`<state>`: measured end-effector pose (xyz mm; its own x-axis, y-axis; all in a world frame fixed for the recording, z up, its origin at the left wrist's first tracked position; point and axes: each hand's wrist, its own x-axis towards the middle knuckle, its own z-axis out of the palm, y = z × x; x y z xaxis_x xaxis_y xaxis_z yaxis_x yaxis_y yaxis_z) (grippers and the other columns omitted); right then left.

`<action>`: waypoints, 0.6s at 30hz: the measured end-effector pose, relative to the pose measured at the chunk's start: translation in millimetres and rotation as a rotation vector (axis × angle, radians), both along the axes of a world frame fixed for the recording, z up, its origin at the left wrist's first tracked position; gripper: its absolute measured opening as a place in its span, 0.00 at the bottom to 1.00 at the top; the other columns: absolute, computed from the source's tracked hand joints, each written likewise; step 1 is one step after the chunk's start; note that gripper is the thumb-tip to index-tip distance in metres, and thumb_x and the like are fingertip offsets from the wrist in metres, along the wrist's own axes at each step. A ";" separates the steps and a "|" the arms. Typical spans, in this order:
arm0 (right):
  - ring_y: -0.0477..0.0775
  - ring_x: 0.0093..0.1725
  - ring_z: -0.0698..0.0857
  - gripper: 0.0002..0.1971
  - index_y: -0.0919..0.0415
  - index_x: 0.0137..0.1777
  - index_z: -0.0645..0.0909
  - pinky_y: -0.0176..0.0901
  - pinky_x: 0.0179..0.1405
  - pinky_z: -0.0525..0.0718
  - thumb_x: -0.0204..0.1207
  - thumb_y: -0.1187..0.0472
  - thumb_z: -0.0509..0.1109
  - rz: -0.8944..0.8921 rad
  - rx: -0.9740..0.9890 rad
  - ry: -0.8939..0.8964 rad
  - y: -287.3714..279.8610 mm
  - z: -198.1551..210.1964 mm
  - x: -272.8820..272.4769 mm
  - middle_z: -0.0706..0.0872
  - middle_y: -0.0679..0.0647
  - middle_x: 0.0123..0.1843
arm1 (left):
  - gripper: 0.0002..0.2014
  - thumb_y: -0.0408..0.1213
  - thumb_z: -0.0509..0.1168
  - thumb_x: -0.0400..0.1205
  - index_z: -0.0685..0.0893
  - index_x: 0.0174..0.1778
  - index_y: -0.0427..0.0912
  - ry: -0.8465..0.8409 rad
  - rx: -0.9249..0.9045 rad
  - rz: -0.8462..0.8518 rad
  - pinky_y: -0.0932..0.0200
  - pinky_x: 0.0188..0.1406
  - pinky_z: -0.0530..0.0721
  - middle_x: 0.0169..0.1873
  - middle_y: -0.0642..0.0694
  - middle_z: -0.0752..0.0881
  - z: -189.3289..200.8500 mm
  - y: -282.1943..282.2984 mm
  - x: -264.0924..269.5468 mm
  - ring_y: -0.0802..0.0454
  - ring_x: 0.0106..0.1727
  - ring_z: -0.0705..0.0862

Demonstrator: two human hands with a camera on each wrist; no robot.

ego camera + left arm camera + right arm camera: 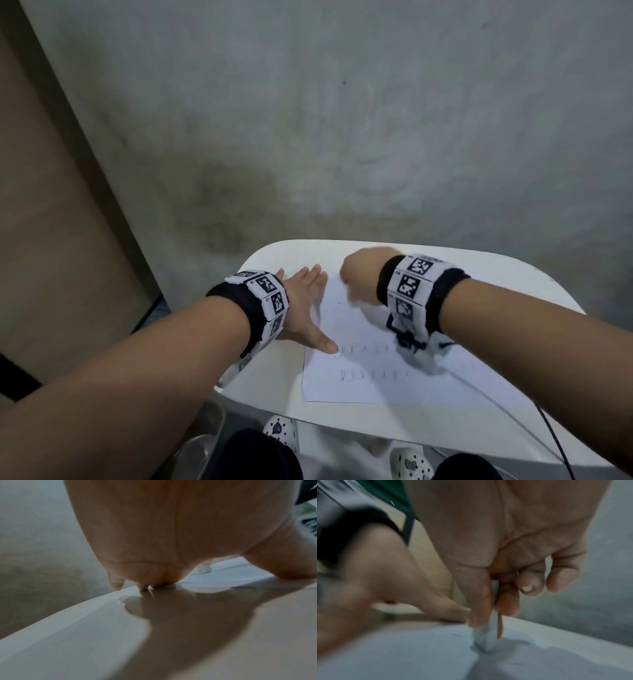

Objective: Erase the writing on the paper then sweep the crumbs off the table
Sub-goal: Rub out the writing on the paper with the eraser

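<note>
Left hand (301, 305): spread flat, fingers straight, pressing down across the left edge of the paper (394, 370), thumb tip planted just beside the upper row of writing.
Right hand (363, 274): blurred with motion in the head view; in the right-wrist view, thumb and fingertips (508, 601) pinched round a small pale eraser (486, 639), other fingers curled in.
Eraser position: lower end down on the sheet, near the far part of the page.
Eraser axis: long axis close to upright, tilted slightly, working end pointing down into the paper.
Eraser handling: looks small and light, probably soft enough to flex under pressure; best pinched low, close to the working end, so it cannot bend or snap.
Paper position: lying flat on the white table (274, 387), near edge close to the table's front edge.
Paper axis: long axis running from the near edge away toward the wall, slightly askew to the table edge.
Paper handling: thin, limp, likely to slide or crease under rubbing; needs pinning flat close to the rubbed patch, strokes away from the holding hand.
Writing (370, 363): two faint looped rows left on the near half, so erasing judged unfinished.
Crumbs: a few dark specks on the sheet in the left-wrist view; too small to count.
Risk: a wrinkle or tear if the sheet buckles.
</note>
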<state>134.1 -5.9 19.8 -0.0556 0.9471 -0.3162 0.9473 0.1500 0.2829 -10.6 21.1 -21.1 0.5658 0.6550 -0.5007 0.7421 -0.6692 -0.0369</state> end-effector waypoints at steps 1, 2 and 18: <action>0.56 0.48 0.87 0.09 0.59 0.45 0.85 0.44 0.43 0.84 0.74 0.54 0.69 0.028 -0.043 0.027 -5.3 -3.6 -4.4 0.87 0.50 0.43 | 0.66 0.75 0.65 0.68 0.28 0.83 0.44 0.011 -0.001 -0.001 0.37 0.83 0.39 0.83 0.50 0.28 0.9 0.0 0.7 0.52 0.84 0.32; 0.57 0.48 0.87 0.11 0.59 0.47 0.86 0.44 0.44 0.84 0.73 0.53 0.69 0.008 -0.051 0.047 -4.9 -2.7 -0.4 0.88 0.51 0.44 | 0.66 0.75 0.64 0.68 0.28 0.83 0.44 0.012 -0.004 0.000 0.37 0.83 0.40 0.83 0.50 0.28 1.8 0.1 1.1 0.52 0.84 0.32; 0.56 0.47 0.85 0.10 0.59 0.51 0.85 0.37 0.31 0.75 0.77 0.56 0.66 0.045 -0.089 -0.043 -23.2 4.7 -7.5 0.86 0.52 0.45 | 0.64 0.74 0.65 0.70 0.29 0.84 0.42 0.014 0.013 0.002 0.36 0.83 0.42 0.84 0.47 0.30 2.8 -4.9 2.4 0.51 0.85 0.34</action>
<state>126.6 -29.0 24.5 -0.0822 0.9119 -0.4020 0.9262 0.2188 0.3069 -8.2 16.2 -18.3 0.5574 0.6627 -0.5002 0.7427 -0.6672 -0.0564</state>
